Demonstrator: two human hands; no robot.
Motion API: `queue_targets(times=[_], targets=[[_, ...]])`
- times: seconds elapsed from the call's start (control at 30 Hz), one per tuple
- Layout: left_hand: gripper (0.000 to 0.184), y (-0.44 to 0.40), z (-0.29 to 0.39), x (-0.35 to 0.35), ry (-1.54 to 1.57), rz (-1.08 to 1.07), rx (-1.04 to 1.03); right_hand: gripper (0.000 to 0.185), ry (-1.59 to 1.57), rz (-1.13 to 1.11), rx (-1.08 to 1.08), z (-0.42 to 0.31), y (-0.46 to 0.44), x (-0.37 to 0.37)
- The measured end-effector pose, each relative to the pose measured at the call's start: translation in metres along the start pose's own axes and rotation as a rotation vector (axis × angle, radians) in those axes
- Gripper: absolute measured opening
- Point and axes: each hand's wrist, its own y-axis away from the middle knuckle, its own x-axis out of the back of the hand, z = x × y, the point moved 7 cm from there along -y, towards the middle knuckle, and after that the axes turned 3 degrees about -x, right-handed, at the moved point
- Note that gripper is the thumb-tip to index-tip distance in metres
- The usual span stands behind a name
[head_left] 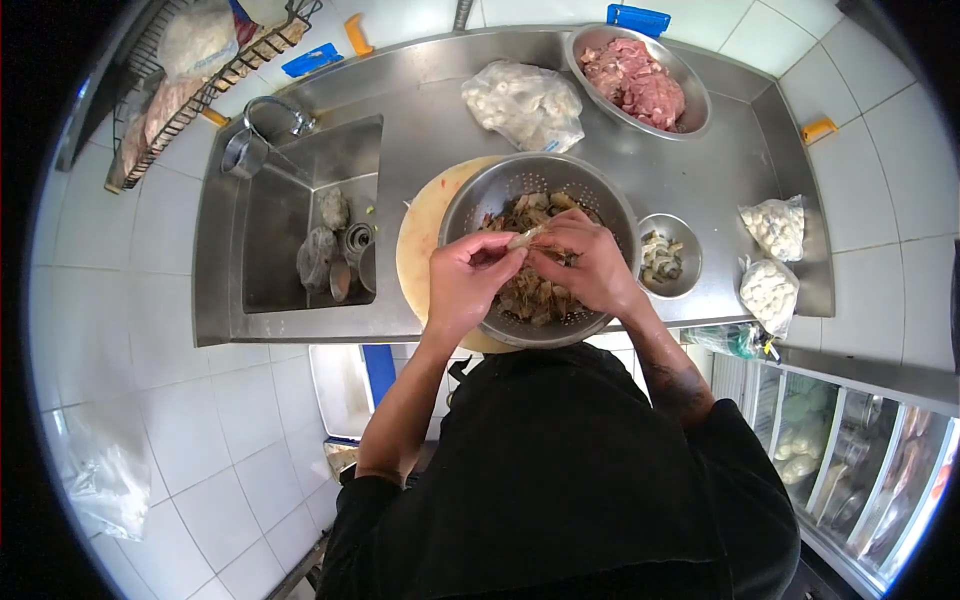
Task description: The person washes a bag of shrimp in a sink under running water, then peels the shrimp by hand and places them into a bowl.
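Over a steel colander (462, 205) full of raw shrimp (535, 300), both my hands meet on one pale shrimp (524, 238). My left hand (468, 275) pinches its left end between thumb and fingers. From the other side my right hand (585, 260) closes on the right end, its fingers partly hiding the shrimp. The colander rests on a round, cream-coloured board (425, 250). Just right of it stands a small steel bowl (692, 262) with peeled shrimp (660, 258) inside.
A sink (290, 285) with a faucet (300, 120) lies to the left. Behind the colander are a knotted plastic bag (525, 105) and a bowl of raw meat (635, 85). Two filled bags (770, 295) sit at the counter's right edge. A wire rack (215, 85) hangs upper left.
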Motion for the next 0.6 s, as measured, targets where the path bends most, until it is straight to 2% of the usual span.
queue_targets(times=[0.07,0.13,0.17,0.23,0.27,0.33,0.43,0.53,0.6], targets=[[0.021,0.003,0.007,-0.004,-0.057,0.093,-0.132,0.02,-0.018,0.07,-0.023,0.004,0.003,-0.004],[0.02,0.006,0.023,-0.008,-0.374,0.161,-0.355,0.02,-0.053,0.155,-0.056,0.009,0.007,-0.007],[0.02,0.007,0.031,-0.01,-0.535,0.194,-0.466,0.022,-0.056,0.113,-0.068,0.009,0.008,-0.009],[0.019,-0.003,0.01,0.005,-0.376,0.279,-0.29,0.026,-0.062,0.031,-0.096,0.006,0.012,-0.01],[0.018,-0.009,-0.001,0.014,-0.295,0.314,-0.204,0.029,0.12,0.049,-0.098,0.002,0.013,-0.008],[0.023,-0.019,-0.015,0.021,-0.081,0.138,-0.012,0.036,0.489,0.083,-0.107,-0.005,0.019,-0.002],[0.028,-0.02,-0.026,0.016,0.23,-0.068,0.247,0.043,0.455,0.158,0.047,-0.014,0.011,0.006],[0.027,-0.014,-0.035,0.005,0.41,-0.143,0.445,0.038,0.548,0.059,0.256,-0.027,0.007,-0.002],[0.026,-0.013,-0.039,-0.004,0.451,-0.252,0.504,0.03,0.613,0.001,0.294,-0.025,0.008,-0.004]])
